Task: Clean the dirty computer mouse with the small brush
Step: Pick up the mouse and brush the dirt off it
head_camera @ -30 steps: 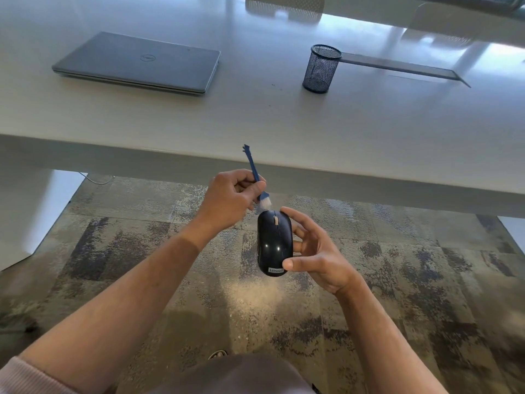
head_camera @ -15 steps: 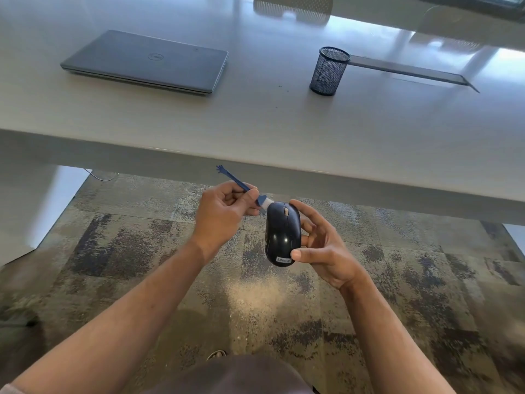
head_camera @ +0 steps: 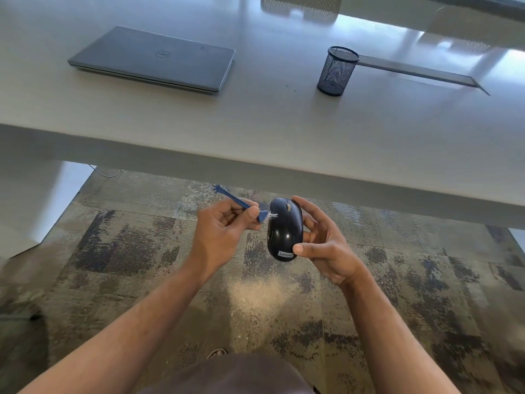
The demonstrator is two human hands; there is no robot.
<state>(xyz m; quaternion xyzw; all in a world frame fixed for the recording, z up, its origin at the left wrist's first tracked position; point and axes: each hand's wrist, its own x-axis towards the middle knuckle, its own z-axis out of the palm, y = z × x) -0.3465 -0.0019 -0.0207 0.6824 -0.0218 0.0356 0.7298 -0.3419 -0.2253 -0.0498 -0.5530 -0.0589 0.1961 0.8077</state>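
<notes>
A black computer mouse (head_camera: 284,228) with a white label at its near end is held in the air below the table edge. My right hand (head_camera: 324,243) grips it from the right, thumb on the near end and fingers behind it. My left hand (head_camera: 221,231) pinches the handle of a small blue brush (head_camera: 241,204). The brush's white bristles touch the mouse's upper left side. The handle points up and to the left.
A white table (head_camera: 284,132) spans the view above my hands. On it lie a closed grey laptop (head_camera: 153,59), a black mesh pen cup (head_camera: 338,71) and a flat grey bar (head_camera: 420,72). Patterned carpet (head_camera: 142,251) lies below.
The brush has swung from upright to pointing up-left, and its bristles moved from the mouse's far tip onto its left side. Both hands shifted slightly.
</notes>
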